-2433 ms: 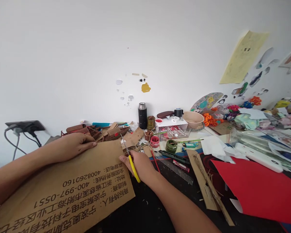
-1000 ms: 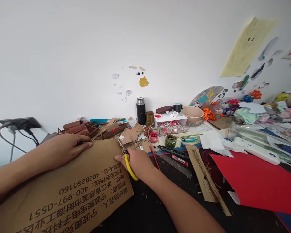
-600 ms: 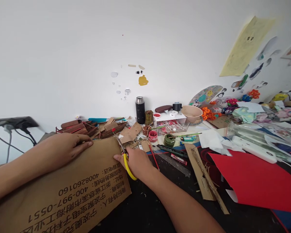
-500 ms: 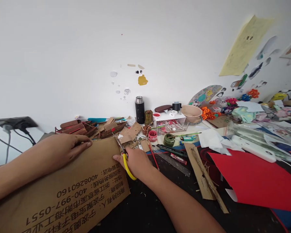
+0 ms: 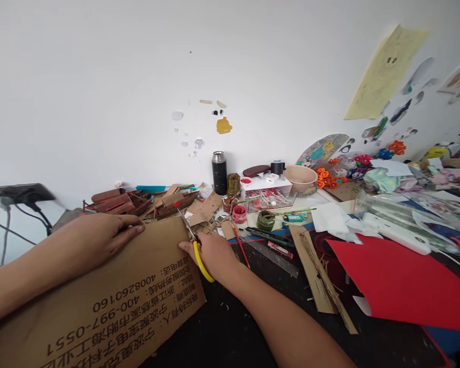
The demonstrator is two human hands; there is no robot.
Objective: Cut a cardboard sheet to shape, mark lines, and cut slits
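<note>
A large brown piece of cardboard (image 5: 145, 271) with upside-down black Chinese print and phone numbers fills the lower left. My left hand (image 5: 117, 230) grips it by its far edge, palm over the surface and fingers pressed together. My right hand (image 5: 210, 255) is closed on a pair of scissors (image 5: 201, 263) with yellow handles. Their blades point away from me and to the left, at the cardboard's far right corner. Whether the blades are parted I cannot tell. The right thumb lies close to the cardboard's right edge.
Behind the cardboard are brown model boats (image 5: 118, 202), cardboard scraps (image 5: 207, 207), a black flask (image 5: 219, 174) and paint jars (image 5: 239, 213). To the right lie a red pencil (image 5: 241, 248), a clear ruler (image 5: 278, 259), cardboard strips (image 5: 314, 271) and red paper (image 5: 402, 286). A power strip (image 5: 21, 191) sits far left.
The view has shifted slightly, moving the background a little to the left. Both hands, the scissors and the cardboard keep nearly the same positions.
</note>
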